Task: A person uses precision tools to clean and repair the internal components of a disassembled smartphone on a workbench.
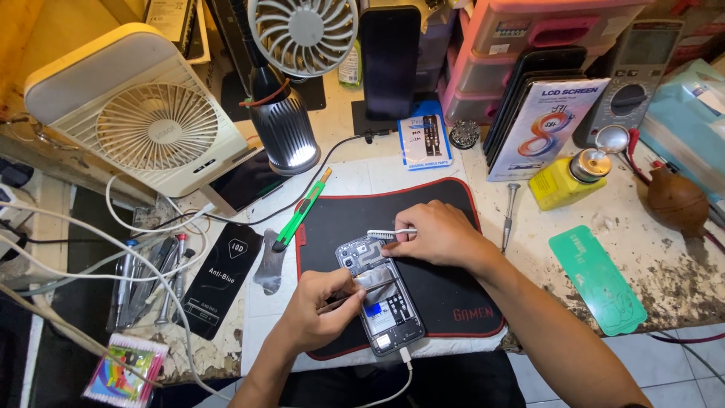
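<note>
Head view, looking down on a cluttered repair worktop. Opened phone, back cover already off, circuit board and inner parts bared, lying face down on a black mat directly beneath both sets of fingers. Charging cable plugged into the lower end. Right hand with fingers pressed together, pinching a small white brush, bristles just beyond the fingertips and over the phone's upper part near the camera. Left hand with fingers curled, pinching thin metal tweezers, tips lying across the middle of the board. Judged from this: opening done, inner work under way, closing up not yet done; cover not identifiable.

Away from the left fingers: green cutter, grey pry tool, black flat packet, screwdrivers among white cables. Beyond the right fingers: yellow bottle, green card, screen box, meter. Farther off: two fans, lit lamp. Worktop surface stained and chipped, tiled floor below.
</note>
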